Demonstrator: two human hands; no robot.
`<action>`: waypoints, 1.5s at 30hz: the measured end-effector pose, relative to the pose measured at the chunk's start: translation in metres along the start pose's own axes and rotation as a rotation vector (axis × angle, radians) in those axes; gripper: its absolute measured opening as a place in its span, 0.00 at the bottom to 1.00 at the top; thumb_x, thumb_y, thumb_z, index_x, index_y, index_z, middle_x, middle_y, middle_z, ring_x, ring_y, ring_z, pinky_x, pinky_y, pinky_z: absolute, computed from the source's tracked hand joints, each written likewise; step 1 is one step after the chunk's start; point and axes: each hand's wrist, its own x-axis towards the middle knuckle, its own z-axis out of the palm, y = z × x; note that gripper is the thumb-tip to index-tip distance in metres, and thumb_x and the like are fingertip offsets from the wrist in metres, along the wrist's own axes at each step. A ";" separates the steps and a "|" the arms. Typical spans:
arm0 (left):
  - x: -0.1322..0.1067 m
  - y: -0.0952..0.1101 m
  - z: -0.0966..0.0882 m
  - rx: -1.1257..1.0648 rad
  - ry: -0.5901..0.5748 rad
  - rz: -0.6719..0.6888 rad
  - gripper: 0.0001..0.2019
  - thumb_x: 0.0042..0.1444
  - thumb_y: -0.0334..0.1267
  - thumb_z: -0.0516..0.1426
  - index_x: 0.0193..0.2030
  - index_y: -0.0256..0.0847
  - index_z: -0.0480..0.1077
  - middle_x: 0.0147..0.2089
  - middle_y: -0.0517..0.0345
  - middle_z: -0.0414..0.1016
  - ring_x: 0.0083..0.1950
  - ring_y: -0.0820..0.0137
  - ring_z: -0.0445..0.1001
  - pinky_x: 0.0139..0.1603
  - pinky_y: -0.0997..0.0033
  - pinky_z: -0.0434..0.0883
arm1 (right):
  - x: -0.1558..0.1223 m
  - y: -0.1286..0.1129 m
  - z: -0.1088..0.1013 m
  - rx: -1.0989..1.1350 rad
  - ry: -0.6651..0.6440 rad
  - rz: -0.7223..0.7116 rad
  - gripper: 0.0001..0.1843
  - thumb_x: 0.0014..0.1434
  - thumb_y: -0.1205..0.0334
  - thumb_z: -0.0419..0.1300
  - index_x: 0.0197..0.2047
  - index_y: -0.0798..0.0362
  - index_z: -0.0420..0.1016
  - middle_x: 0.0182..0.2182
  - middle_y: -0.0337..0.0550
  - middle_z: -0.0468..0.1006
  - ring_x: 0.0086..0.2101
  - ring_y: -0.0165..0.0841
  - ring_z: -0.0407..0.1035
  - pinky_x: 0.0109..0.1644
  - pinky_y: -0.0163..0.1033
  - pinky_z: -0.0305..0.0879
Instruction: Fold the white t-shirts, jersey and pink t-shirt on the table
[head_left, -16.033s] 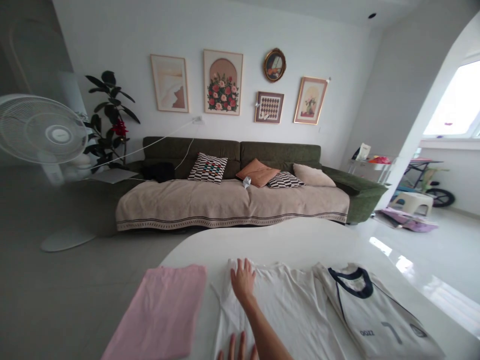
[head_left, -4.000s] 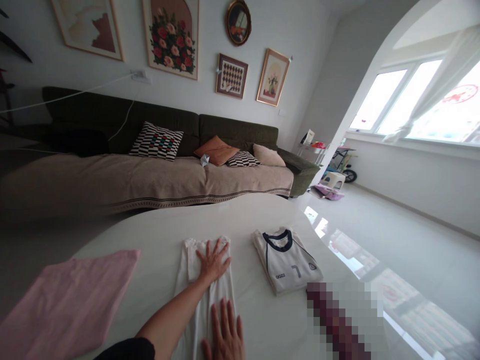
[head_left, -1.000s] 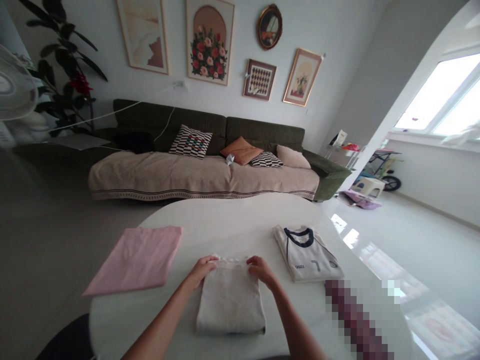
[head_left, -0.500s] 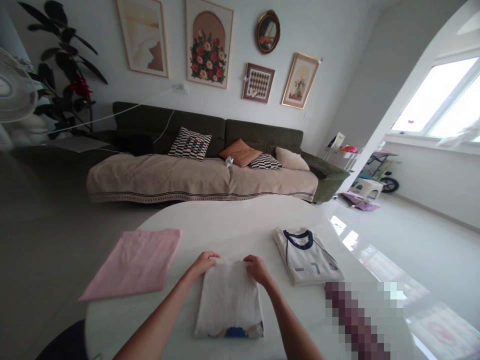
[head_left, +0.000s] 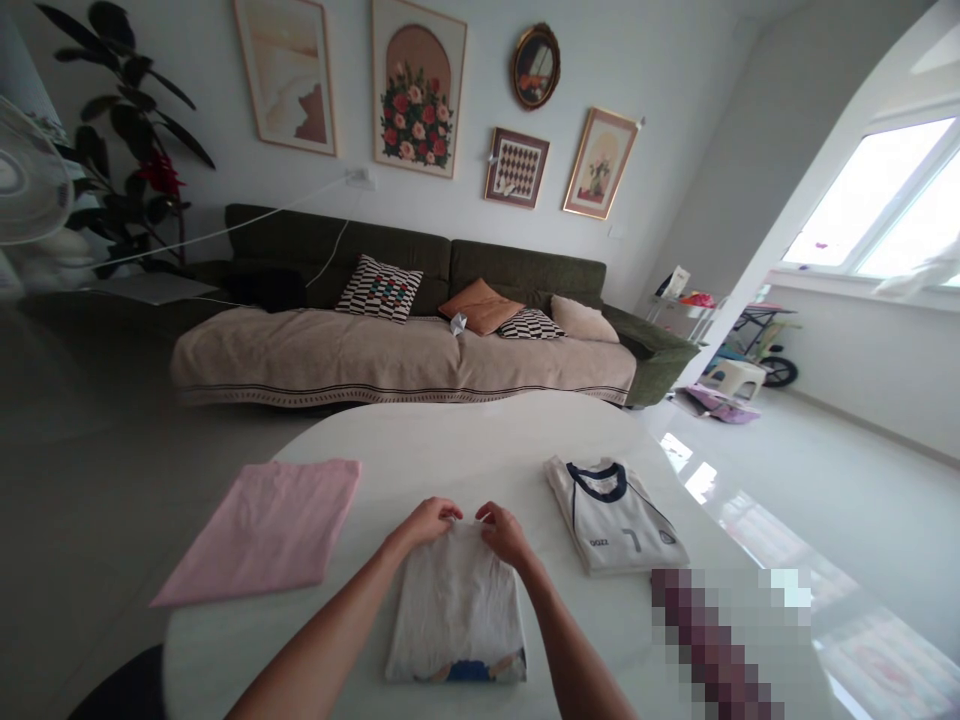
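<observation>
A folded white T-shirt [head_left: 459, 605] lies on the white table [head_left: 480, 440] in front of me, with a blue printed patch along its near edge. At the shirt's far left, my left hand [head_left: 429, 522] has its fingers and thumb closed on the edge. My right hand [head_left: 504, 530] pinches that same far edge a short way to the right, its fingers curled. Both sets of fingertips are close together, and the cloth between them is slightly wrinkled.
A folded pink garment [head_left: 274, 530] lies on the left of the table. To the right is a folded white jersey [head_left: 619, 515] with a dark collar, and near it a blurred-out dark red area [head_left: 709, 640]. A green sofa [head_left: 525, 270] with cushions stands behind the table.
My two hands have moved inward along the shirt's far edge, toward each other. The cloth there looks more gathered. The other garments stay where they were.
</observation>
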 end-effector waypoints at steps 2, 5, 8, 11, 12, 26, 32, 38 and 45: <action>-0.002 0.000 0.001 0.109 0.027 0.009 0.13 0.57 0.42 0.54 0.46 0.37 0.68 0.48 0.54 0.71 0.46 0.66 0.71 0.47 0.57 0.69 | -0.001 0.000 0.002 0.005 0.027 -0.010 0.15 0.60 0.55 0.55 0.47 0.55 0.68 0.43 0.43 0.72 0.41 0.33 0.69 0.45 0.46 0.67; -0.007 0.003 0.008 0.256 0.095 0.039 0.12 0.58 0.39 0.54 0.47 0.37 0.68 0.50 0.52 0.70 0.51 0.64 0.69 0.52 0.53 0.65 | -0.005 -0.005 0.007 -0.020 0.109 -0.007 0.13 0.60 0.59 0.54 0.46 0.54 0.69 0.43 0.43 0.73 0.44 0.35 0.67 0.49 0.48 0.63; -0.020 0.008 0.022 0.368 0.157 0.110 0.14 0.59 0.32 0.48 0.50 0.36 0.67 0.54 0.47 0.68 0.57 0.63 0.64 0.60 0.55 0.57 | -0.015 -0.012 0.014 -0.061 0.199 -0.021 0.15 0.61 0.69 0.48 0.49 0.53 0.69 0.49 0.46 0.71 0.51 0.35 0.62 0.57 0.47 0.54; -0.040 0.006 0.038 0.444 0.125 0.196 0.18 0.58 0.33 0.48 0.55 0.40 0.65 0.60 0.49 0.65 0.62 0.63 0.58 0.63 0.58 0.54 | -0.028 -0.014 0.023 -0.089 0.206 -0.056 0.22 0.60 0.73 0.42 0.54 0.55 0.67 0.55 0.48 0.67 0.56 0.33 0.57 0.60 0.40 0.49; -0.046 0.003 0.043 0.461 0.106 0.214 0.19 0.58 0.36 0.49 0.57 0.42 0.64 0.61 0.51 0.63 0.64 0.61 0.56 0.63 0.54 0.53 | -0.033 -0.013 0.026 -0.098 0.192 -0.066 0.22 0.60 0.71 0.42 0.55 0.56 0.65 0.57 0.48 0.65 0.58 0.33 0.54 0.61 0.40 0.48; -0.052 -0.014 0.046 0.667 0.142 0.157 0.27 0.57 0.46 0.49 0.63 0.46 0.54 0.66 0.53 0.53 0.67 0.56 0.49 0.64 0.47 0.46 | -0.040 -0.005 0.033 -0.166 0.061 -0.003 0.28 0.63 0.54 0.41 0.65 0.48 0.45 0.64 0.42 0.48 0.64 0.38 0.37 0.62 0.57 0.39; -0.056 -0.024 0.014 0.618 0.193 0.031 0.23 0.58 0.31 0.42 0.59 0.37 0.61 0.64 0.47 0.59 0.65 0.61 0.54 0.63 0.51 0.51 | -0.049 -0.004 0.024 -0.110 0.034 0.016 0.26 0.61 0.65 0.43 0.62 0.50 0.55 0.63 0.43 0.54 0.62 0.38 0.45 0.61 0.53 0.45; -0.075 -0.031 0.008 0.470 0.194 -0.046 0.24 0.50 0.25 0.49 0.56 0.32 0.64 0.54 0.47 0.70 0.55 0.69 0.67 0.57 0.73 0.59 | -0.057 0.011 0.008 -0.053 0.038 0.061 0.16 0.59 0.67 0.53 0.51 0.53 0.68 0.52 0.46 0.69 0.53 0.37 0.61 0.55 0.47 0.59; -0.065 -0.022 -0.003 0.202 0.160 -0.211 0.14 0.41 0.25 0.56 0.37 0.31 0.73 0.36 0.53 0.77 0.38 0.66 0.75 0.39 0.70 0.69 | -0.052 0.018 -0.004 0.005 0.000 0.179 0.15 0.59 0.56 0.56 0.47 0.55 0.68 0.44 0.43 0.72 0.42 0.34 0.69 0.44 0.45 0.67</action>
